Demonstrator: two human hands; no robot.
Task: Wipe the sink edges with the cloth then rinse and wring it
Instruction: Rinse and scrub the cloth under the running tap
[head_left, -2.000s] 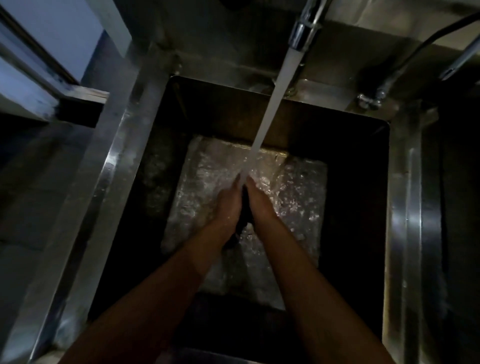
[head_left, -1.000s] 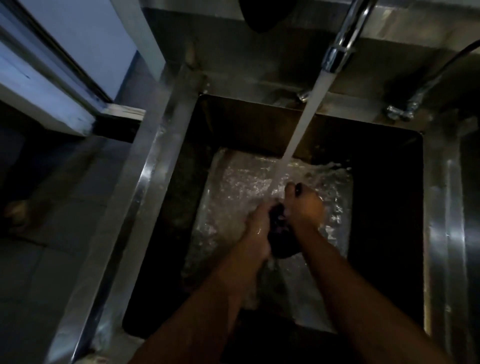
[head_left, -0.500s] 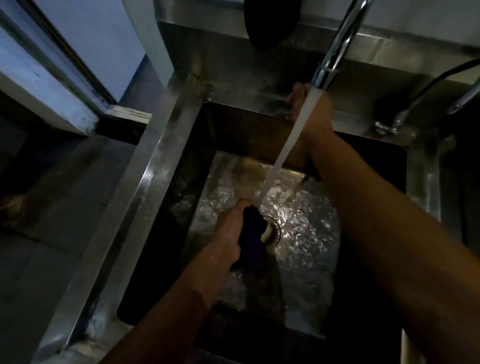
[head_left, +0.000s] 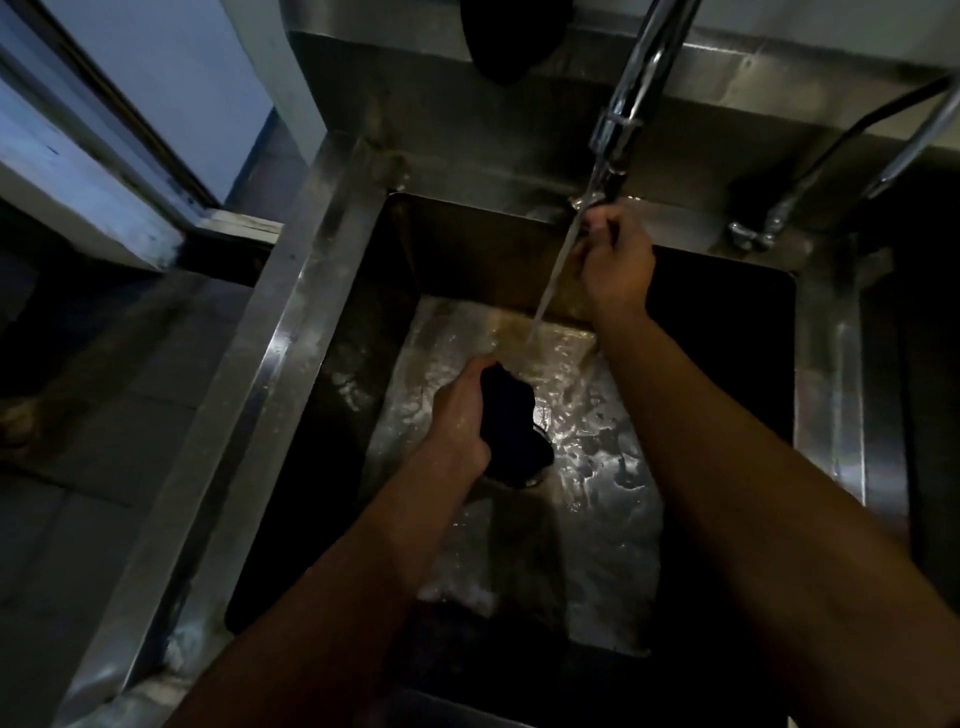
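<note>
Filling most of the frame, steel sink (head_left: 291, 332) held a wet floor, thin stream from faucet (head_left: 631, 98) at 12 o'clock. Risked splashing over the rim if right hand (head_left: 615, 265), fingers curled near the faucet base, grip object unclear, reopened flow. Sat bunched, dark, soaked at centre: cloth (head_left: 511, 431), clenched in left hand (head_left: 460, 415).

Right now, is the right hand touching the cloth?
Apart. The head view shows the right hand up by the tap, fingers curled at its base, while the dark cloth sits bunched in the left hand low in the sink.
</note>
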